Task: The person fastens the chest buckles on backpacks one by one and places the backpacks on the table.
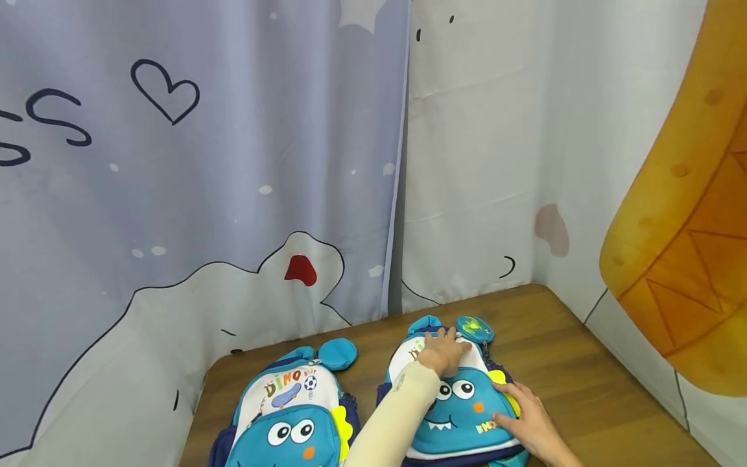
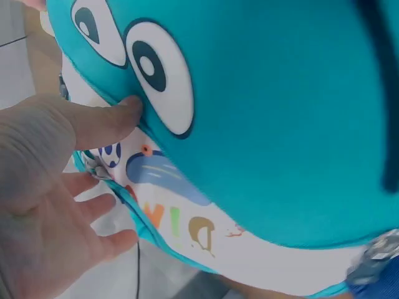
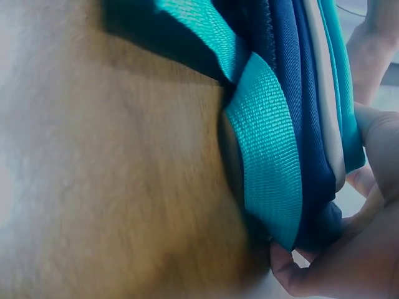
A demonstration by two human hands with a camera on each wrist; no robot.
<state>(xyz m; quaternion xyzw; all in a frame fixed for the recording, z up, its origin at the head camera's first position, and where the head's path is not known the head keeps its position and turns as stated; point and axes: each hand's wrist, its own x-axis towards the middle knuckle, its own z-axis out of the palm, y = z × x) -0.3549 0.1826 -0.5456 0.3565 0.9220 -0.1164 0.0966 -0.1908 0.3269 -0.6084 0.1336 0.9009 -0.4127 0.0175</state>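
Note:
A blue and white dinosaur backpack lies face up on the wooden table, with big eyes, teeth and yellow spikes on its front pocket. My left hand rests on its white upper part, fingers spread. In the left wrist view, the thumb of my left hand touches the teal pocket's edge, beside the zipper. At the bag's right side, my right hand grips its edge, thumb on the front pocket. The right wrist view shows a finger of my right hand tucked by the teal strap.
A matching backpack lies to the left, with a round teal tag at its top. Another round tag hangs from the right bag. Printed curtains border the wooden table at the back and right.

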